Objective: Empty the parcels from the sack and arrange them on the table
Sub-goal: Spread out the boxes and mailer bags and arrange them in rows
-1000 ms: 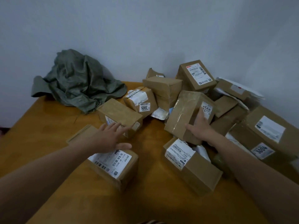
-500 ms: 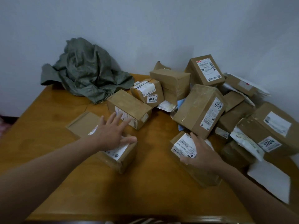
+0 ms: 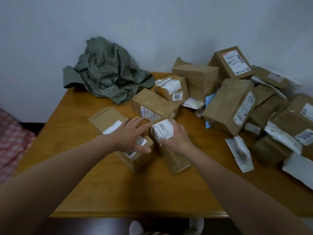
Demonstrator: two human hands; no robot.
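Head cam: gripping small labelled parcel (image 3: 176, 160) in right hand (image 3: 177, 139), with left hand (image 3: 130, 138) spread flat on box (image 3: 105, 118) beside it. Got sack (image 3: 106, 73) crumpled behind the grip, other parcels (image 3: 228, 106) heaped to its right.

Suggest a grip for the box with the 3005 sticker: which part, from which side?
Take the 3005 box by its top edges, coming from above and the left. It sits tilted, with a taller carton close on its right and another box across its lower front, so those sides look blocked; its top and the left side, toward the green sack, show free.
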